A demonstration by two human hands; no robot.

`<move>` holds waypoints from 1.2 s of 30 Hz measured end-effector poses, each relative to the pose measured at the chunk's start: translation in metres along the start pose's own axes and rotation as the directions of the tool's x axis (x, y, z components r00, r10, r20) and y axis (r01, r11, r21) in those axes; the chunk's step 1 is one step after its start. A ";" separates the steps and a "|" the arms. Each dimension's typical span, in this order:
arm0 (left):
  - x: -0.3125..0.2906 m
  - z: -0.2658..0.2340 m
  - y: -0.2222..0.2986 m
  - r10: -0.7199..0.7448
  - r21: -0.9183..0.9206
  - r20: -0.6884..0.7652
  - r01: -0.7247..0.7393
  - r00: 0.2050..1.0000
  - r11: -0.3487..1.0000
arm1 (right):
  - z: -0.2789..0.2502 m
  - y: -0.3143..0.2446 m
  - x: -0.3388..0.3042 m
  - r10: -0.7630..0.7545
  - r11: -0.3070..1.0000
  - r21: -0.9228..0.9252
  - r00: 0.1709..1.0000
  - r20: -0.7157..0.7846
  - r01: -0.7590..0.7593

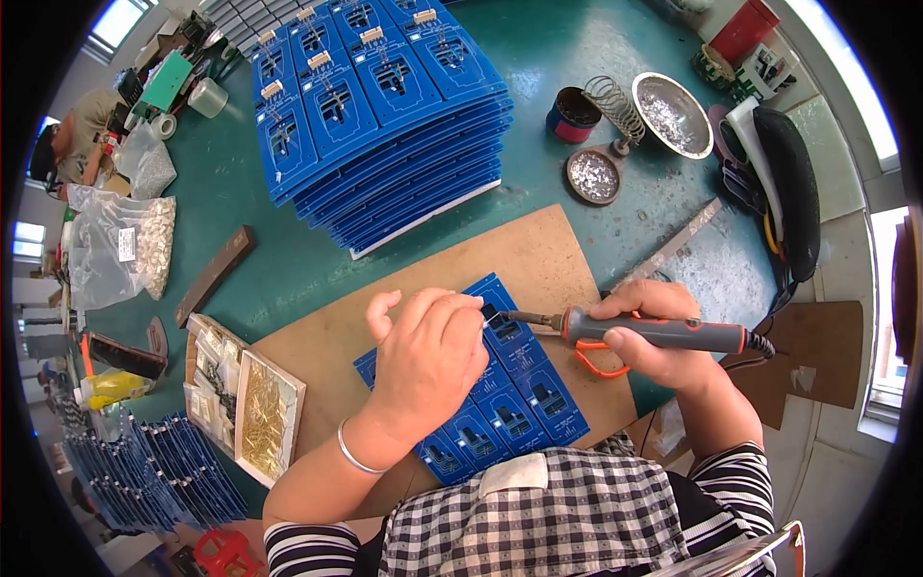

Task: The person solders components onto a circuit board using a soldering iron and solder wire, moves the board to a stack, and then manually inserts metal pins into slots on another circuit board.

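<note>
My right hand is wrapped round a soldering iron with a grey and orange handle. Its metal tip reaches left to a dark part near the far edge of a blue circuit board panel. Over the panel's left half is my left hand, its thumb and forefinger pinched close to the iron's tip; what they hold is too small or hidden to name. The panel lies on a brown board and carries several black parts. An orange-handled tool lies beneath the iron, partly covered.
A tall stack of blue circuit panels stands beyond the brown board. At far right are a coiled iron stand, a dish of solder bits and a metal bowl. To the left sits a box of gold pins.
</note>
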State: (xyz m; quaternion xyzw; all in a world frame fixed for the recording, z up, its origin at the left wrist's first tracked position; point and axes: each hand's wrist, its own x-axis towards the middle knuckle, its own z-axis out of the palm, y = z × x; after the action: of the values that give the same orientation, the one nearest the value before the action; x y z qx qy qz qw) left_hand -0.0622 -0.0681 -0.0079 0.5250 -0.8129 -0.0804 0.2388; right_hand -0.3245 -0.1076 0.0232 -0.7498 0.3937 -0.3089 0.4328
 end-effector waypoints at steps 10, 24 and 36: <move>-0.002 0.003 0.002 0.011 0.036 -0.019 -0.010 1.000 0.999 | 0.001 -0.006 0.000 -0.009 0.999 -0.037 1.000 -0.006 0.009; -0.003 -0.007 -0.001 0.033 0.037 -0.093 -0.030 0.995 0.999 | -0.010 -0.008 -0.028 0.004 1.000 -0.002 0.994 -0.112 -0.004; 0.008 -0.014 -0.011 0.120 -0.119 0.006 -0.118 0.993 0.986 | -0.015 -0.023 -0.024 -0.166 0.973 -0.118 0.956 0.242 0.199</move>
State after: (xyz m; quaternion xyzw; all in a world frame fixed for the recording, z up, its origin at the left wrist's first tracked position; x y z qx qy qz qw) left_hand -0.0498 -0.0778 0.0022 0.4598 -0.8382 -0.1176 0.2687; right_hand -0.3406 -0.0858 0.0475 -0.8425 0.2907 -0.2299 0.3908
